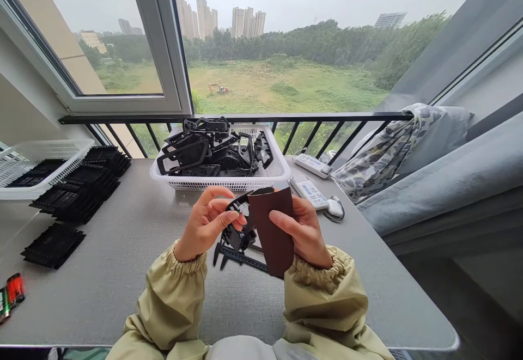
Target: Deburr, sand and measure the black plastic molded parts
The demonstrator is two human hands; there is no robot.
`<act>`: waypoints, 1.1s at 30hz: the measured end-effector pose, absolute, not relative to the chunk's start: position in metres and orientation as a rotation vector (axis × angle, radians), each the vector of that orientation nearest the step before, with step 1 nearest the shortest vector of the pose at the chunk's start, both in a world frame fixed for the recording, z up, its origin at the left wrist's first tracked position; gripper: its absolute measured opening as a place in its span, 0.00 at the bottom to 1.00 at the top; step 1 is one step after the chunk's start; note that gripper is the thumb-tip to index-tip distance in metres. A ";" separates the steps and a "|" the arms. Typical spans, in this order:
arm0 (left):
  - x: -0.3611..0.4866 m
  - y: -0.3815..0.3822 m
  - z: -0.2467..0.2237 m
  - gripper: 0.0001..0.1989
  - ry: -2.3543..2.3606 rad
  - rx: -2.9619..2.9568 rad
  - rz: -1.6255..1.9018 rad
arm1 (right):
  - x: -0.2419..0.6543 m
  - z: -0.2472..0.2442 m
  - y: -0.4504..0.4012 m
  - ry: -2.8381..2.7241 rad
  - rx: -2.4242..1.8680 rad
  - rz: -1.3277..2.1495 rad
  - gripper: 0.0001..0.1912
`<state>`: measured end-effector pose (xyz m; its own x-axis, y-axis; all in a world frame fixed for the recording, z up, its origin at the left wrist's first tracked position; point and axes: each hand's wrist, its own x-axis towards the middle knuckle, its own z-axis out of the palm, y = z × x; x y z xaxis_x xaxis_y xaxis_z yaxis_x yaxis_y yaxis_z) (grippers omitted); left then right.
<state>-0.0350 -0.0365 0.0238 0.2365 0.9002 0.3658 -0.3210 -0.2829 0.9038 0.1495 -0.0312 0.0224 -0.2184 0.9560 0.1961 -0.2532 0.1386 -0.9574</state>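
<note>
My left hand (210,223) pinches the edge of a small black plastic part (238,203). In my right hand (304,233) is a dark brown sheet (272,235), with my thumb lying across its face. The sheet's upper left edge meets the black part, and it hides some of what lies behind it. Below my hands, a black caliper (241,257) rests on the table, its right end covered by the sheet. Another black part (239,237) shows just above the caliper.
A white basket (229,184) heaped with black plastic parts stands ahead. Stacked black panels (77,185) and another white basket (77,156) are at the left, batteries (15,288) at the near left. White devices (309,192) lie right of the central basket.
</note>
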 end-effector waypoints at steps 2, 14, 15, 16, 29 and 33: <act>-0.035 -0.037 0.024 0.12 0.616 1.340 1.319 | 0.150 0.025 -0.032 -1.360 -0.795 1.307 0.17; -0.036 -0.039 0.023 0.16 0.632 1.357 1.296 | 0.150 0.036 -0.035 -1.707 -0.705 0.958 0.11; -0.037 -0.039 0.023 0.16 0.630 1.362 1.290 | 0.151 0.036 -0.035 -1.717 -0.699 0.956 0.12; -0.037 -0.039 0.023 0.16 0.633 1.366 1.286 | 0.152 0.036 -0.035 -1.725 -0.699 0.956 0.13; -0.036 -0.038 0.020 0.15 0.686 1.408 1.319 | 0.150 0.040 -0.037 -1.730 -0.731 0.884 0.12; -0.036 -0.036 0.017 0.16 0.717 1.380 1.345 | 0.154 0.038 -0.038 -1.717 -0.702 0.967 0.14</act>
